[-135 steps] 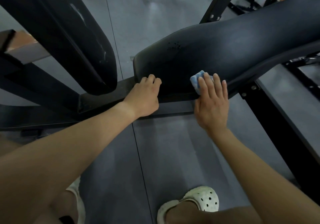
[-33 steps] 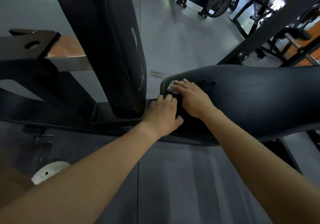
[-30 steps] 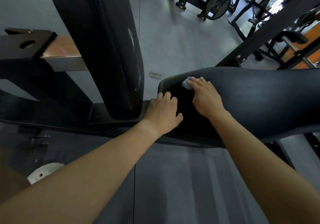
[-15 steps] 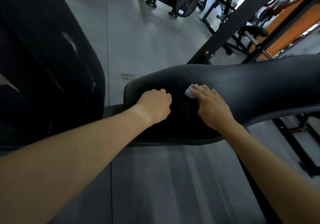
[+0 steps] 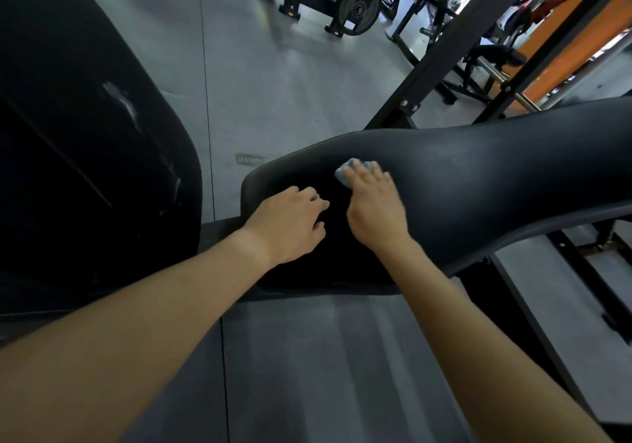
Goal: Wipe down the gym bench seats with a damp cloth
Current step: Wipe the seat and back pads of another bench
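Observation:
A long black padded bench seat (image 5: 478, 176) runs from the centre to the right edge. My right hand (image 5: 374, 203) lies flat on its top near the narrow left end, straight fingers pressing a small light-blue cloth (image 5: 343, 174) onto the pad; only the cloth's edge shows past the fingertips. My left hand (image 5: 290, 223) rests on the seat just left of it, fingers curled in, holding nothing I can see.
A second black pad (image 5: 102, 141) stands close on the left. A black steel upright (image 5: 455, 56) rises behind the seat. A rack with a weight plate (image 5: 357, 6) and more benches stand at the back right. Grey floor (image 5: 307, 357) lies below.
My right hand slid the cloth from the seat's left tip a little rightward along the top. My left hand moved from the seat's end edge onto its top surface.

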`<state>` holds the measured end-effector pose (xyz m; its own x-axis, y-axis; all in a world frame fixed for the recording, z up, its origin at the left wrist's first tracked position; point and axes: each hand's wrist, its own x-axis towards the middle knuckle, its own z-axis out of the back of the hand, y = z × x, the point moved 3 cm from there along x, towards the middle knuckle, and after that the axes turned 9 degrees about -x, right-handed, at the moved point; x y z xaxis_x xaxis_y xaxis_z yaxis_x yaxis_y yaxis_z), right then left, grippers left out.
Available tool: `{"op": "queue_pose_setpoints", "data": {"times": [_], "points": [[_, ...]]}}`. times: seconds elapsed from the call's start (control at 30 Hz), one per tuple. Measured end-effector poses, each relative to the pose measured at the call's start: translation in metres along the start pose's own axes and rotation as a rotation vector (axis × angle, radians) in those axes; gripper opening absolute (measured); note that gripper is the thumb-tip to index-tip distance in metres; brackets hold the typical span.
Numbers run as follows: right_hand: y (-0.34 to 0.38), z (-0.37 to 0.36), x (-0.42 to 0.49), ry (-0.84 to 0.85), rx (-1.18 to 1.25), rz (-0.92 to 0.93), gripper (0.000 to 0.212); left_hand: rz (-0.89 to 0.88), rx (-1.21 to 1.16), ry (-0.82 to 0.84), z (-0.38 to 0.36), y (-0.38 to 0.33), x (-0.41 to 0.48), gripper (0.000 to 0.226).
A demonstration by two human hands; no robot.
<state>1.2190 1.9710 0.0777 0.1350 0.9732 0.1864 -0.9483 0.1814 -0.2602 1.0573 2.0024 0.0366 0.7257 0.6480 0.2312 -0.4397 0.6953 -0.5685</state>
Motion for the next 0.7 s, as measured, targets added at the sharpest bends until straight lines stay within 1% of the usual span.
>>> {"op": "queue_pose_setpoints", "data": {"times": [0.1, 0.17, 0.23, 0.33, 0.4, 0.47, 0.57, 0.7], "points": [[0.022, -0.011, -0.003, 0.092, 0.061, 0.233, 0.060, -0.017, -0.007, 0.049, 0.001, 0.002, -0.005, 0.049], [0.015, -0.008, 0.007, 0.145, 0.028, 0.304, 0.063, -0.016, -0.010, 0.121, 0.006, 0.005, -0.011, 0.055], [-0.004, -0.003, 0.026, 0.146, -0.020, 0.249, 0.068, -0.009, 0.030, 0.185, 0.012, 0.007, -0.018, 0.061], [-0.026, 0.002, 0.050, 0.111, 0.020, 0.007, 0.067, 0.033, 0.126, 0.219, 0.015, 0.013, -0.034, 0.064], [-0.016, -0.003, 0.054, 0.084, 0.027, -0.091, 0.066, 0.108, 0.178, 0.230, 0.017, 0.023, -0.045, 0.067], [0.004, -0.011, 0.053, 0.056, 0.020, -0.100, 0.063, 0.176, 0.211, 0.249, 0.021, 0.032, -0.055, 0.071], [0.033, -0.019, 0.048, 0.053, 0.038, 0.023, 0.060, 0.210, 0.205, 0.289, 0.023, 0.034, -0.067, 0.069], [0.069, -0.026, 0.033, 0.127, 0.065, 0.258, 0.059, 0.193, 0.225, 0.320, 0.022, 0.025, -0.074, 0.071]]}}
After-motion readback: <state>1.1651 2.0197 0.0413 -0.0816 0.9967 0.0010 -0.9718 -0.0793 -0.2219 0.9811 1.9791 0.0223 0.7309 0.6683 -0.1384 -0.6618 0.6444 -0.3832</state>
